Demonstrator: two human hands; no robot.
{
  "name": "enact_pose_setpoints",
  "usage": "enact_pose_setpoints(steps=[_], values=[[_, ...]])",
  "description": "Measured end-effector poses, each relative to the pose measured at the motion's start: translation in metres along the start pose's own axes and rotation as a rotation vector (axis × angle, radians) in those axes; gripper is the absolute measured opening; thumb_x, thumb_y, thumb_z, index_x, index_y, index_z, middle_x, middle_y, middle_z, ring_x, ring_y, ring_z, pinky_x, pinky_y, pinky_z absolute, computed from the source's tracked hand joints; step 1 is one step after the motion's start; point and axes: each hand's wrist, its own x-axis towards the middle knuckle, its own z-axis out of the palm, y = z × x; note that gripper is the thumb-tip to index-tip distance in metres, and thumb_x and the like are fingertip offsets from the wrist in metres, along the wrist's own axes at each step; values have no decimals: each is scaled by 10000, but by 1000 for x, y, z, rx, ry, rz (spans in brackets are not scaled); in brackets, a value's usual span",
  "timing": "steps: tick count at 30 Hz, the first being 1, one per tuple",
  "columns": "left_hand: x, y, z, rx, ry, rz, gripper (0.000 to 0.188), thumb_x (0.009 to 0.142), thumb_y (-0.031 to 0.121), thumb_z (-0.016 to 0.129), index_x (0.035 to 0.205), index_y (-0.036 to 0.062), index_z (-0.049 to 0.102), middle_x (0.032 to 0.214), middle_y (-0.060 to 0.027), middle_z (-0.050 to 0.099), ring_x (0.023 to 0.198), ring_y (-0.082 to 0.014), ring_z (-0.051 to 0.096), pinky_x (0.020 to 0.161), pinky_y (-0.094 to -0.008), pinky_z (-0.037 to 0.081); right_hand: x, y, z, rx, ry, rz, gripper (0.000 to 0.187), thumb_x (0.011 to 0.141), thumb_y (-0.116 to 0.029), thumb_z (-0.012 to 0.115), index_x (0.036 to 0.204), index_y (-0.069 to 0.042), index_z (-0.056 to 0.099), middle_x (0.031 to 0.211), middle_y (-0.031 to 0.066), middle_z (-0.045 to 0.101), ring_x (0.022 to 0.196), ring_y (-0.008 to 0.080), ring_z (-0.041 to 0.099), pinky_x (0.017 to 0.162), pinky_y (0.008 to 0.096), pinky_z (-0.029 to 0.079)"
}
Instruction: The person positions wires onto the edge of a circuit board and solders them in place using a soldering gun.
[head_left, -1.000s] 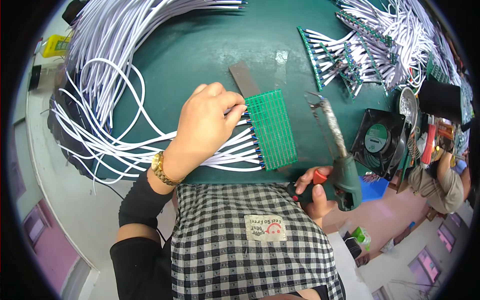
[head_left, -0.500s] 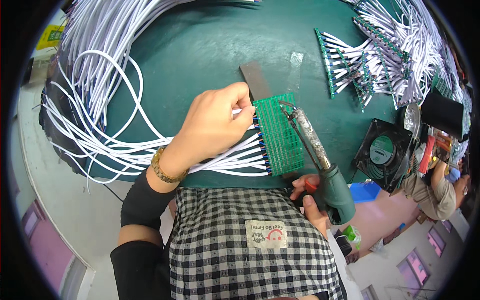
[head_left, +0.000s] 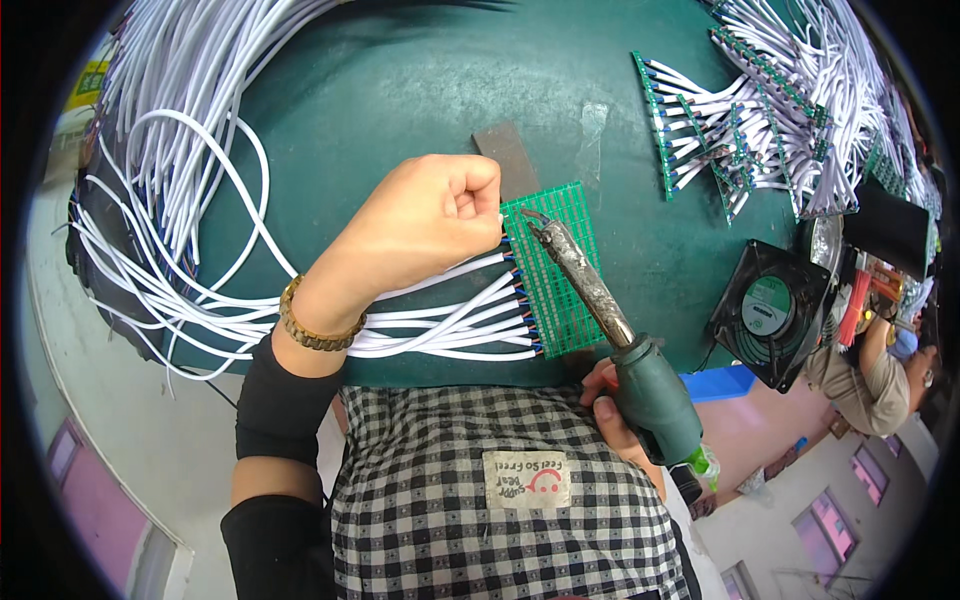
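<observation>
My left hand (head_left: 430, 220) is closed in a pinch at the upper left corner of a green circuit board (head_left: 560, 290). A white cable showed in this pinch a moment before; now its end is hidden behind my fingers. Several white cables (head_left: 440, 325) with blue and brown cores run to the board's left edge. My right hand (head_left: 615, 425), partly hidden, grips a soldering iron (head_left: 655, 395) with a dark green handle. Its tip reaches the board's upper left part, close to my left fingers.
A flat dark bar (head_left: 508, 160) lies beyond the board on the green tabletop (head_left: 400, 100). Loose white cables (head_left: 190, 130) are heaped at left. Wired boards (head_left: 725, 150) pile up far right, near a black fan (head_left: 770, 310). Another person's arm (head_left: 875, 345) shows at right.
The soldering iron has swung left, its tip moving from the board's upper right part toward the upper left edge. My left hand has turned slightly, so its fingertips are now hidden.
</observation>
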Motion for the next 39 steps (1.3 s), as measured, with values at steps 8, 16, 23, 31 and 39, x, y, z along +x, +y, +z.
enact_pose_setpoints(steps=[8,16,23,31,39], values=[[2,-1,0,-14,2,6,96,771,16,543,694,53,498,552,66,446,449,12,359,399,-173,253,5,3,-6,-247,-104,-115,281,647,-68,693,925,-47,659,829,77,668,686,227,660,647,309,543],[1,-1,1,0,9,25,102,770,-4,534,695,51,492,549,72,434,462,17,354,407,-177,239,3,7,-5,-284,-134,-129,243,671,-72,681,913,-58,658,844,108,653,689,245,649,636,323,537],[2,0,1,33,29,8,114,772,-19,531,694,48,482,548,83,413,467,21,334,409,-185,217,2,7,-4,-72,-140,19,192,723,-70,669,912,-42,653,823,86,649,696,207,645,644,303,526],[2,2,1,13,24,30,121,781,-11,550,695,46,486,539,79,425,453,21,330,409,-179,225,-5,10,4,288,-45,-15,293,843,-93,607,1125,-24,566,958,108,627,724,153,614,665,291,526],[3,-4,3,6,52,81,104,794,12,579,716,35,514,535,78,429,456,18,331,408,-183,222,-6,1,15,361,93,55,488,800,-281,691,1131,12,484,914,180,612,642,195,579,633,322,502]])
